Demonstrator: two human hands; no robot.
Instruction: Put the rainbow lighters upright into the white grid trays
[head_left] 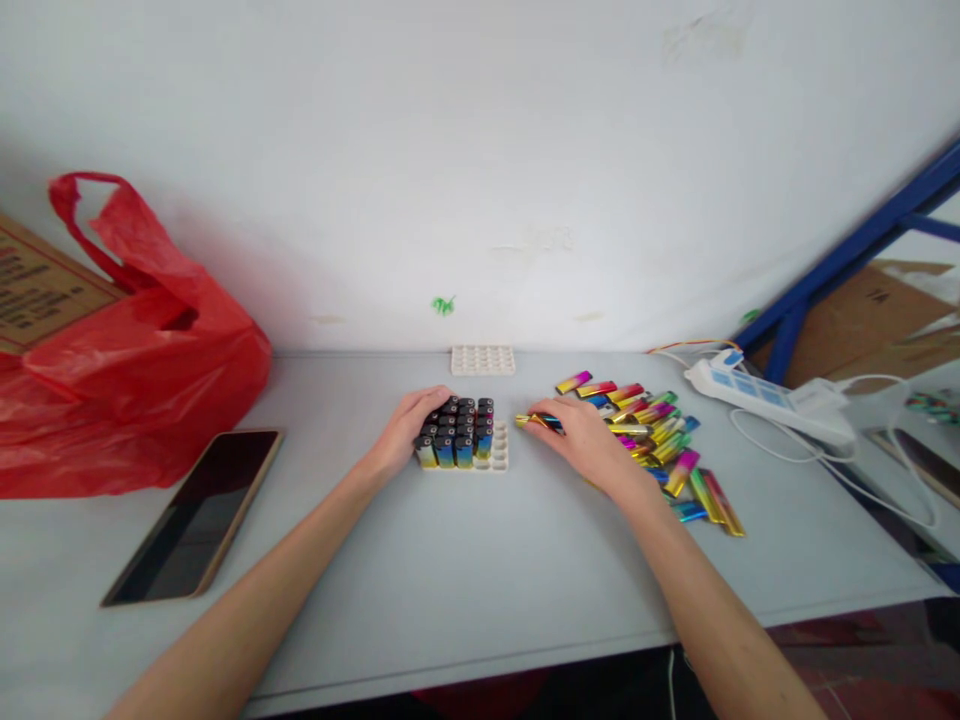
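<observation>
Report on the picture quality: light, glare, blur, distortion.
In the head view, light is bright and fairly even, with faint shadows on the table; in the head view, highlights gleam on the red bag and loose lighters; in the head view, fine detail is soft, and the phone near the side seems stretched by the wide lens.

In the white tray [498,464], the pieces [463,452] have black tops over bodies fading from blue to yellow. The loose pieces [682,472], right of centre, shine in gold, pink, green and blue. The bag [150,385] at left is red, the bench [480,580] pale grey, the wall [450,180] white.
</observation>
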